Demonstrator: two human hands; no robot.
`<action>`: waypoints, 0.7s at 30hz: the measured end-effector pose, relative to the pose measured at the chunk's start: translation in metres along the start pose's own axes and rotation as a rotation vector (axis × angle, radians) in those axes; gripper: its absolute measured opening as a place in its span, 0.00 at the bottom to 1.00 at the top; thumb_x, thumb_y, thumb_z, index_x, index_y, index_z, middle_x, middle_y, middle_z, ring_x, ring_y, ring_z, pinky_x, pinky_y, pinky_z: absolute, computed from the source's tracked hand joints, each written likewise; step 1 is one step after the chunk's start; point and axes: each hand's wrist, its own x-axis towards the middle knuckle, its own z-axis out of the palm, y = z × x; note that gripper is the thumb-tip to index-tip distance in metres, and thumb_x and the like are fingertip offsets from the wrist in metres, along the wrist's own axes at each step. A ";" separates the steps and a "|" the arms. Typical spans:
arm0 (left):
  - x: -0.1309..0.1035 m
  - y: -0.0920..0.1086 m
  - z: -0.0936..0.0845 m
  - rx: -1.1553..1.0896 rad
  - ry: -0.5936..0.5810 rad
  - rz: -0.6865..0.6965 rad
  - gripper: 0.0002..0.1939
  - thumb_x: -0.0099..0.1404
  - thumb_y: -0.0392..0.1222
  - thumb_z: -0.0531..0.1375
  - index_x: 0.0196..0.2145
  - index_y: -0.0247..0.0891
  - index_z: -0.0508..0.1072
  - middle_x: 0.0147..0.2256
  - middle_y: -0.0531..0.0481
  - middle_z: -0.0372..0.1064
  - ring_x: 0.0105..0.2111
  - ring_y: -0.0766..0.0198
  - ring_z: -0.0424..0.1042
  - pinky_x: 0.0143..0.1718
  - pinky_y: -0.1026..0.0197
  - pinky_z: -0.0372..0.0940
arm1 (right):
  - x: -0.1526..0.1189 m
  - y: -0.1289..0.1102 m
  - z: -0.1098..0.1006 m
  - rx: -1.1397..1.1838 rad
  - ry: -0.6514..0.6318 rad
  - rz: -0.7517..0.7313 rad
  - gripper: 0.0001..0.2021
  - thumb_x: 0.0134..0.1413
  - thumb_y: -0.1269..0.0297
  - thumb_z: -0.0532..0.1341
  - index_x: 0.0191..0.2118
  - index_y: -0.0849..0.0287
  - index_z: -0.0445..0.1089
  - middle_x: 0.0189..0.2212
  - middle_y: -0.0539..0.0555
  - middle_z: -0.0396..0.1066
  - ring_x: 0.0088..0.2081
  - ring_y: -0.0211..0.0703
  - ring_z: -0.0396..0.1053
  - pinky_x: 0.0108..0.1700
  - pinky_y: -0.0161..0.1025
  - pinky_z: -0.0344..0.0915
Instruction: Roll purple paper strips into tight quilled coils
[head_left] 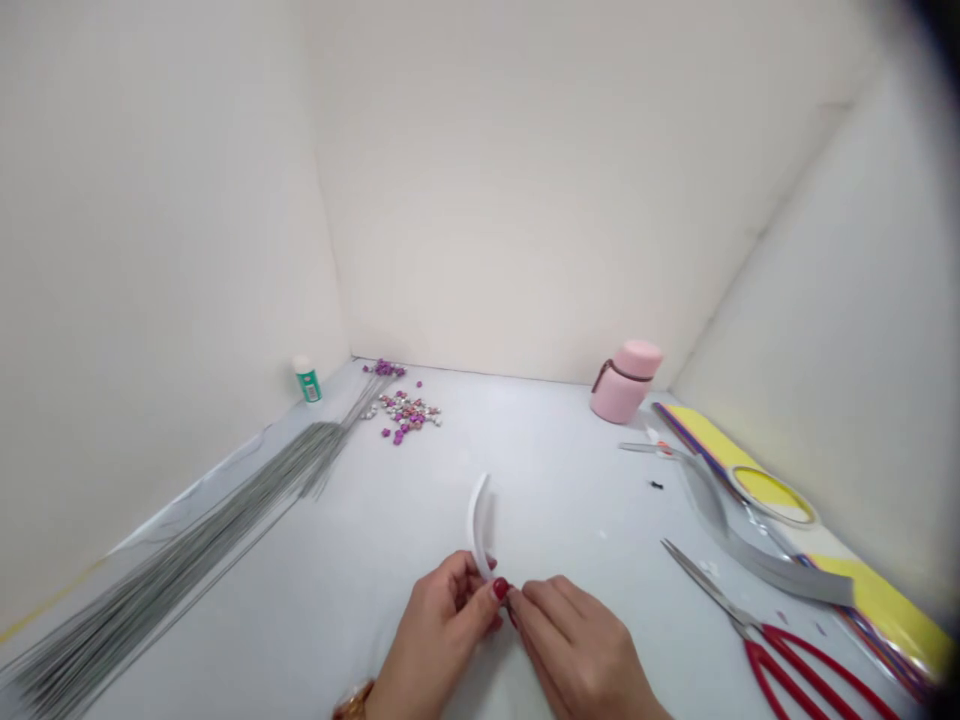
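Note:
A narrow white strip (478,520), probably paper, curves upward from between my hands above the table. My left hand (448,620) is closed in a pinch on its lower part, thumb and fingertips together. Right beside it, my right hand (577,640) has its fingers pressed together at the lower end of the same strip, and the fingertips of both hands meet there. That end of the strip is hidden by the fingers.
Scissors with red handles (757,640) and a long grey strip (780,570) lie right. Behind them are yellow sheets (885,600), a tape roll (772,495) and a pink flask (626,385). Grey wires (187,560), small purple and silver pieces (409,410) and a glue stick (307,380) are left.

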 end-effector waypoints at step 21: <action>-0.007 -0.003 0.005 -0.197 -0.358 -0.233 0.18 0.58 0.51 0.53 0.29 0.32 0.73 0.25 0.49 0.68 0.25 0.66 0.66 0.29 0.65 0.60 | 0.015 -0.017 0.001 1.329 -0.040 0.894 0.19 0.47 0.50 0.57 0.23 0.63 0.68 0.13 0.46 0.55 0.16 0.33 0.55 0.19 0.32 0.53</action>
